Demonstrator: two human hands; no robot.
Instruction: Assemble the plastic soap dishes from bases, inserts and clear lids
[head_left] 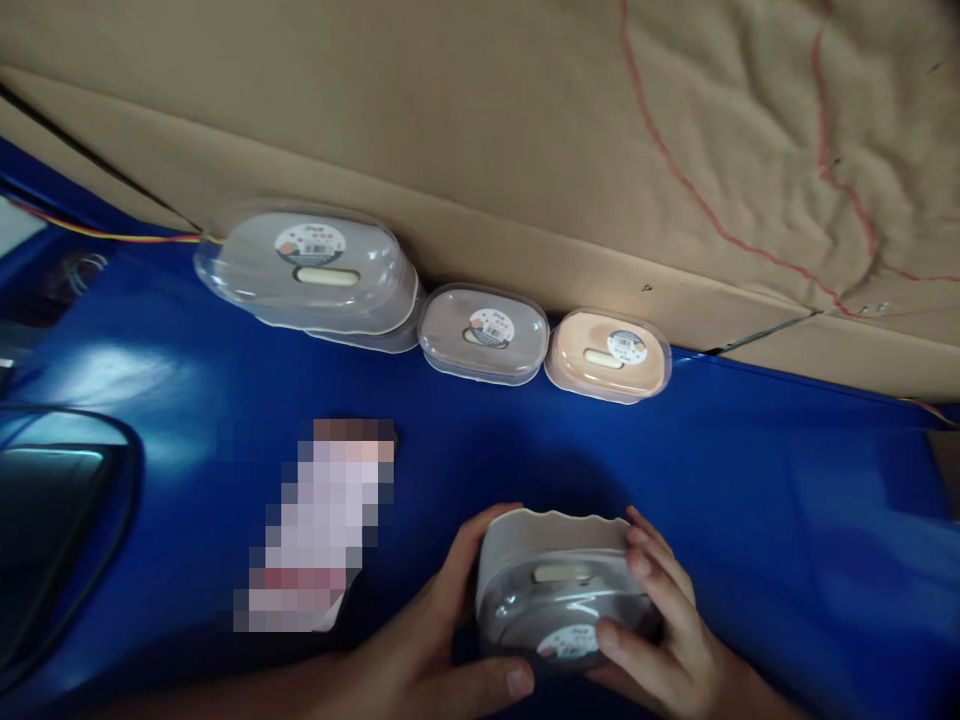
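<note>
I judge this a holding step: left hand and right hand, fingers clamped on the tilted box; next move calls for even support.

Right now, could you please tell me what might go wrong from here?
The grey, oval plastic container with the glossy clear lid might slip between the bare left hand and bare right hand. The left forearm lies near the pale, blurred-out rectangular item on the shiny blue tabletop, so a sideways move could nudge it.
</note>
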